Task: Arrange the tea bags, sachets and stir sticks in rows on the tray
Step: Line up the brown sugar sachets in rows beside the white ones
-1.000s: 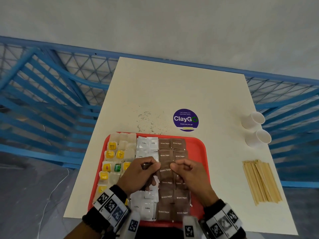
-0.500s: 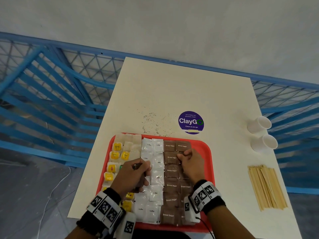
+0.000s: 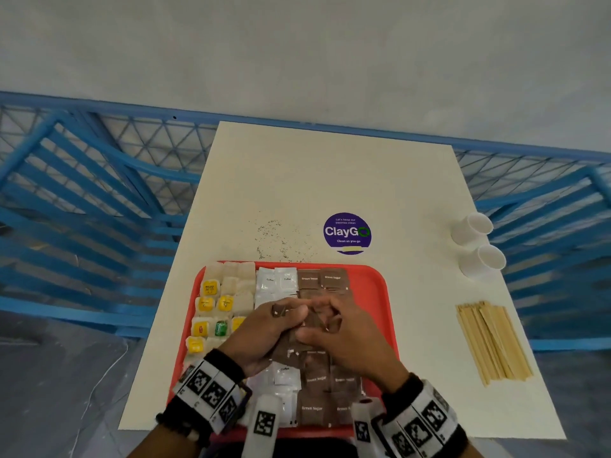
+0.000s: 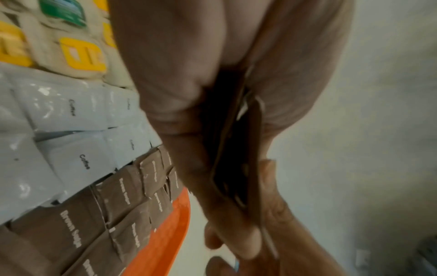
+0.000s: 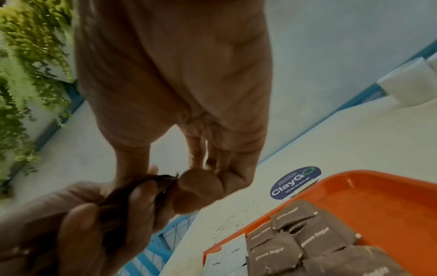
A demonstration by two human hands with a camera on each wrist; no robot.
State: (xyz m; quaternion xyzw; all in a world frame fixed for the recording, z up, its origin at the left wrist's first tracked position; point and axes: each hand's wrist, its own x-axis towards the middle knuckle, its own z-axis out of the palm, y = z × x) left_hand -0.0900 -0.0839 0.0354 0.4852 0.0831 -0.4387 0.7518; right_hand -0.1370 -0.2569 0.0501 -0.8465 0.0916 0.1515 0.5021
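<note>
Left hand [image 3: 264, 332] and right hand [image 3: 347, 338] meet above a red plastic tray [image 3: 380, 292], both pinching a small stack of brown paper sugar sachets [image 3: 312, 320].

The left hand's fingers curl round the stack; the right hand's thumb and fingertips nip its top edge. On the tray lie columns: cream tea bags with yellow tags [image 3: 215, 305] at left, white coffee sachets [image 3: 276, 280] in the middle, more brown sugar sachets [image 3: 322, 277] at right. Pale wooden stir sticks [image 3: 492, 342] lie on the cream table [image 3: 330, 176], right of the tray, near two white paper cups [image 3: 476, 242].
</note>
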